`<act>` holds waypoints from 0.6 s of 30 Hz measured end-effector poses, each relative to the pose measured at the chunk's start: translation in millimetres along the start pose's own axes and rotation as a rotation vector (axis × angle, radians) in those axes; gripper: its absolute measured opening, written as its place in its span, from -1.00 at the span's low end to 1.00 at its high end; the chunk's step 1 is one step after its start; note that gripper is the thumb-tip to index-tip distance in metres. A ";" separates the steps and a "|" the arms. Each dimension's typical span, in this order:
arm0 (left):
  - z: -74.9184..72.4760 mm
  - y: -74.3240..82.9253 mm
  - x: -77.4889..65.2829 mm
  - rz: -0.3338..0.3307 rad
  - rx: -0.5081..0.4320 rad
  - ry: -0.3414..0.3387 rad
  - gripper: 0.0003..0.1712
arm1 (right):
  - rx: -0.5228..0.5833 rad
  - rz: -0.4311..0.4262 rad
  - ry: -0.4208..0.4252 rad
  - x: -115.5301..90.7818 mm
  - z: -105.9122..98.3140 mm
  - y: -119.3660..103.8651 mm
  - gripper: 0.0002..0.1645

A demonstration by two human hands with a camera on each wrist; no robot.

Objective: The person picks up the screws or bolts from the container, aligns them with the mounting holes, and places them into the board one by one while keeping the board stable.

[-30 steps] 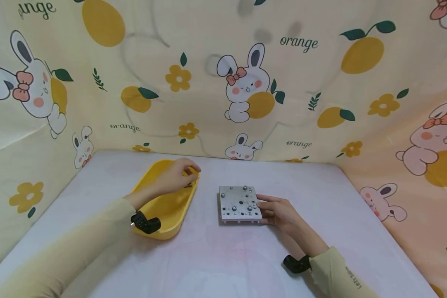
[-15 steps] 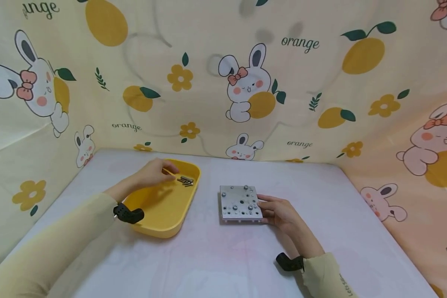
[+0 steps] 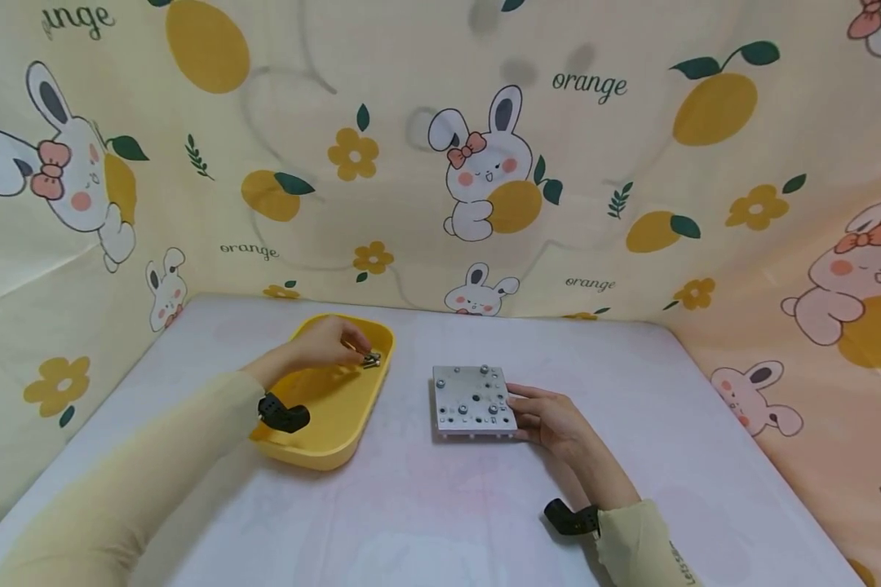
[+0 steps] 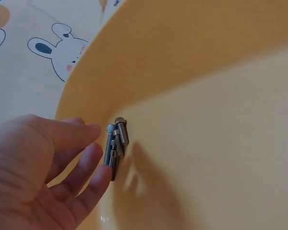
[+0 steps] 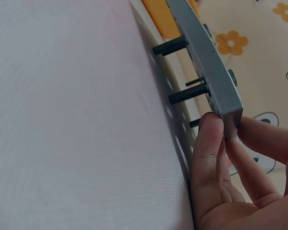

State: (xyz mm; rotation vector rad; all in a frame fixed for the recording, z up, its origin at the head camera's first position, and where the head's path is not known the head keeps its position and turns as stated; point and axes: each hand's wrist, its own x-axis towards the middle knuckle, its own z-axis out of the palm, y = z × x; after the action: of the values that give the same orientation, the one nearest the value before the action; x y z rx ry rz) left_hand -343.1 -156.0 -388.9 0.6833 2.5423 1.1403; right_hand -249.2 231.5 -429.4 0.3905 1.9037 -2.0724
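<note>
My left hand reaches into the yellow tray. In the left wrist view its thumb and bent fingers are parted with nothing between them, fingertips right beside a small pile of metal screws at one end of the tray. My right hand pinches the right edge of a square metal plate with holes and several screw heads on top. Seen from the right wrist, threaded screw shanks stick out of the plate's underside, and the plate sits tilted in that view with thumb and fingers at its corner.
Both tray and plate are on a white-covered table, the tray left of the plate. A patterned cloth with rabbits and oranges hangs around the back and sides. Black wrist cameras are strapped to both arms.
Over the last second my left hand drew back leftward from the screws, uncovering them, then came back toward them. The right hand stays at the plate, its wrist shifting slightly.
</note>
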 end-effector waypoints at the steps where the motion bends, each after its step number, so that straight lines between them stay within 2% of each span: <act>1: 1.0 0.6 1.7 -0.001 -0.005 -0.005 -0.79 | -0.003 -0.003 0.000 -0.4 -0.5 0.0 -0.47; 6: 5.3 1.3 8.3 -0.016 -0.018 -0.033 -0.80 | -0.020 -0.006 0.005 -1.1 -1.7 1.2 -0.47; 12: 10.0 0.6 13.7 -0.002 -0.022 -0.069 -0.81 | -0.006 -0.013 -0.013 -0.9 -1.4 3.4 -0.47; 18: 15.5 3.0 16.8 0.006 -0.008 -0.068 -0.79 | -0.004 -0.027 -0.015 -1.7 -2.6 3.7 -0.49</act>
State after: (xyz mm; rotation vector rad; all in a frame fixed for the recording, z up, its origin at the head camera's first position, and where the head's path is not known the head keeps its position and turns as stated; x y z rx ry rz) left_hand -349.9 -135.8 -397.7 0.7157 2.4795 1.1086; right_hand -246.2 233.8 -432.4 0.3489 1.9144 -2.0830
